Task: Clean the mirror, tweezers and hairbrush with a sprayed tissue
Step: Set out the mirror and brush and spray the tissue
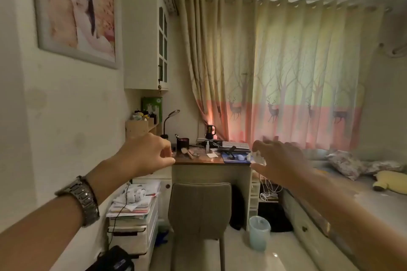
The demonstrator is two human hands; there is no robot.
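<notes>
I stand well back from the wooden desk (198,161) with both arms stretched toward it. My left hand (147,154), a metal watch on its wrist, has its fingers curled in with nothing visible in them. My right hand (279,160) pinches a small crumpled whitish tissue (259,158) between thumb and fingers. On the desk lie a pink hairbrush (187,152), thin tweezers (196,155) beside it, a small clear spray bottle (207,146) and a flat white square (212,155). I cannot make out the mirror from here.
A grey chair (199,204) stands pushed up to the desk. Stacked books and drawers (132,211) are on the left, and a pale blue bin (259,234) is on the floor to the right. A bed (352,193) runs along the right. A desk lamp (170,121) and a keyboard (235,145) are on the desk.
</notes>
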